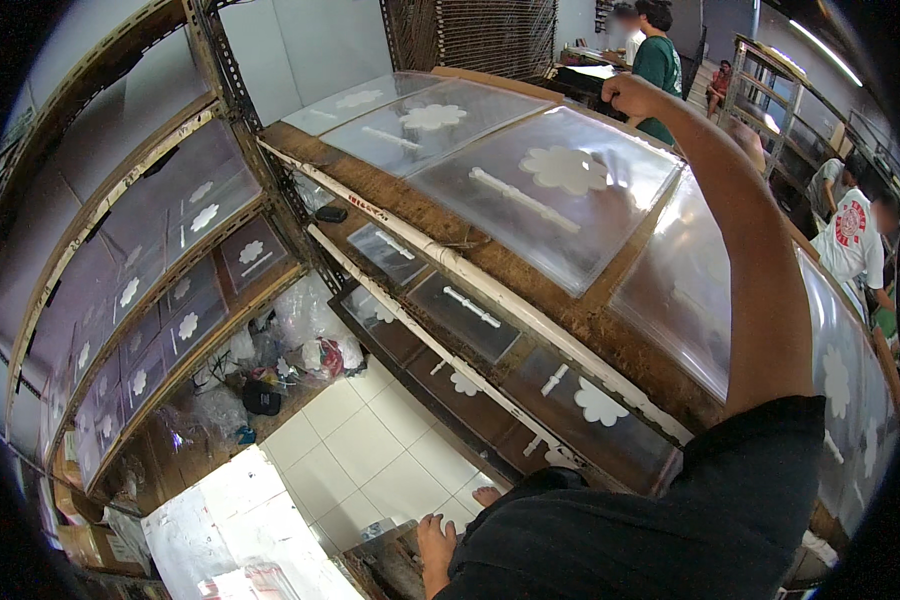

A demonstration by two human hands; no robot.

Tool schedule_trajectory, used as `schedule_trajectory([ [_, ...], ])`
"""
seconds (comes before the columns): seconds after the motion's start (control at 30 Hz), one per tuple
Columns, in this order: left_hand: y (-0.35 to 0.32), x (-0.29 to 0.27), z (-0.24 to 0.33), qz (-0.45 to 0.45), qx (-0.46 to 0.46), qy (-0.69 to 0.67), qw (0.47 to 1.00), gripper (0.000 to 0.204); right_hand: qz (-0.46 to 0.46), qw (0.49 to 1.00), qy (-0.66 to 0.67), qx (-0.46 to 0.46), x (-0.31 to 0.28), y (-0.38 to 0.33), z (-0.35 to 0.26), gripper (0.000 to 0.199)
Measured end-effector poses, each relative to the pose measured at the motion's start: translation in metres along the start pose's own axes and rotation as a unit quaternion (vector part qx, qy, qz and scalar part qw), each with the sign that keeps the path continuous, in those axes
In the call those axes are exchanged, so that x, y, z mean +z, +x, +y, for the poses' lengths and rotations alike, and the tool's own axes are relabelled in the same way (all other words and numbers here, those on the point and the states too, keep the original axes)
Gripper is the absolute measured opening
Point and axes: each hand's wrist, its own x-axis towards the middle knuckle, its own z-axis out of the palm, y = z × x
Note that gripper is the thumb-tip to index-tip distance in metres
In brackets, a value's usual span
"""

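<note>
My right arm stretches across the rack's top shelf. At its far edge, my right hand (pixel 630 97) is closed with the fingers curled; what it grips, if anything, I cannot make out. Below it lies a large clear sheet (pixel 490 215) with a white scalloped flower shape (pixel 564 170) and a white narrow bar shape (pixel 523 200). A similar clear sheet (pixel 435 118) lies farther left, and another clear sheet (pixel 675 285) is partly behind my arm. Low down, my left hand (pixel 435 545) rests with fingers extended by a worn wooden edge (pixel 385 555), holding nothing visible.
Lower shelves (pixel 505 365) hold more sheets with white shapes. On the left stands another rack (pixel 160 270) of similar sheets. Plastic bags (pixel 305 320) and a black cap (pixel 261 397) lie beneath it. A white-topped table (pixel 220 500) is near. People (pixel 660 60) work beyond.
</note>
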Motion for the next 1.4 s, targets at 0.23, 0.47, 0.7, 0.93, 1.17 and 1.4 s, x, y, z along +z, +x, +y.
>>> schedule_trajectory([
  [0.23,-0.003,-0.012,0.018,0.019,0.027,-0.032,0.999,0.034,0.046,0.991,-0.010,-0.125,-0.042,0.012,-0.078,0.022],
  [0.47,-0.022,-0.043,0.038,0.073,0.035,-0.071,0.994,0.031,0.000,0.983,0.054,-0.174,-0.103,-0.027,-0.187,0.025],
  [0.7,-0.084,-0.063,0.044,0.093,0.005,-0.121,0.988,0.030,-0.186,0.982,-0.036,-0.023,-0.110,-0.170,-0.161,0.052],
  [0.93,-0.109,-0.089,0.045,0.109,0.034,-0.122,0.986,0.028,-0.236,0.950,0.083,0.188,-0.092,-0.273,-0.155,0.101],
  [1.17,-0.154,-0.127,0.066,0.271,0.032,-0.121,0.954,0.027,-0.289,0.954,-0.003,0.077,-0.066,-0.259,-0.183,0.083],
  [1.4,-0.226,-0.167,0.083,0.425,-0.062,-0.113,0.896,0.030,-0.190,0.980,0.048,0.040,-0.062,-0.160,-0.111,0.071],
])
